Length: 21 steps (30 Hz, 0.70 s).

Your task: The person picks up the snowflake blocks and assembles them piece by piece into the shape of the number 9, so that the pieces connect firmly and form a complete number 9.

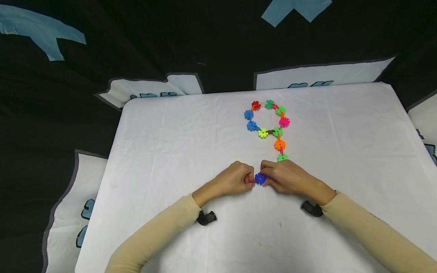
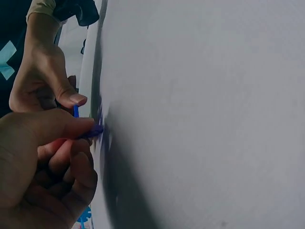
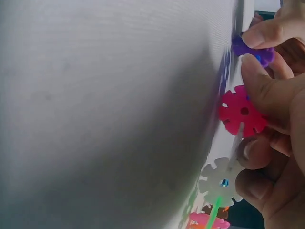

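Observation:
A chain of colourful snowflake discs (image 1: 269, 125) lies on the white table (image 1: 170, 151), a ring at the far end with a tail running toward me. At the tail's near end my two hands meet. My left hand (image 1: 250, 179) pinches a small purple disc (image 2: 94, 130) between thumb and finger. My right hand (image 1: 267, 177) pinches the blue disc (image 1: 260, 178) right against it. In the right wrist view the purple disc (image 3: 251, 49) sits at my fingertips, and my fingers curl round a pink disc (image 3: 240, 112) and a pale disc (image 3: 220, 180) of the chain.
The white cloth's edges drop off to dark fabric (image 1: 51, 113) on the left and at the back. A green disc (image 1: 282, 157) of the tail lies just beyond my right hand. Black wrist straps (image 1: 206, 218) rest on the cloth under both forearms.

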Each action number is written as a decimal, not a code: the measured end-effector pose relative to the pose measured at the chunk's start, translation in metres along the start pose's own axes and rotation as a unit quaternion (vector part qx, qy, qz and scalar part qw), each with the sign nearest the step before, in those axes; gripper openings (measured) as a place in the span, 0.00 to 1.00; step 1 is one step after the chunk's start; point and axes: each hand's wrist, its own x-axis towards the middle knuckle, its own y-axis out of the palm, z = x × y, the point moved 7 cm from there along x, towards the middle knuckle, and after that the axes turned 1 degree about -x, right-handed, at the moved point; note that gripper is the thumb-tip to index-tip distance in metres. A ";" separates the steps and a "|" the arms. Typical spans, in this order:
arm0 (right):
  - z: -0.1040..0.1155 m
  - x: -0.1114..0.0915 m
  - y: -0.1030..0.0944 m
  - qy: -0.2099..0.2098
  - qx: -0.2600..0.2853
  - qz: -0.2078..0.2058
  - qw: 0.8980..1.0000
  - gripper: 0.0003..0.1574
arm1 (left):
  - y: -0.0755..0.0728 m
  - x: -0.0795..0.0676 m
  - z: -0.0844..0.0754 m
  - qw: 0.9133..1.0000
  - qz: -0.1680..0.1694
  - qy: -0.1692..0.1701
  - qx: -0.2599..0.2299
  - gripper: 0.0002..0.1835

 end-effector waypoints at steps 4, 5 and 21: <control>0.002 0.001 0.000 -0.007 -0.002 -0.007 1.000 0.11 | -0.002 0.000 -0.001 1.000 0.004 -0.001 0.002 0.10; 0.002 0.001 0.000 -0.008 -0.001 -0.011 1.000 0.11 | -0.002 0.000 0.000 1.000 0.004 0.001 0.002 0.10; 0.003 -0.003 -0.010 0.036 -0.024 0.009 0.999 0.24 | 0.004 -0.010 -0.001 0.998 -0.050 0.033 -0.010 0.07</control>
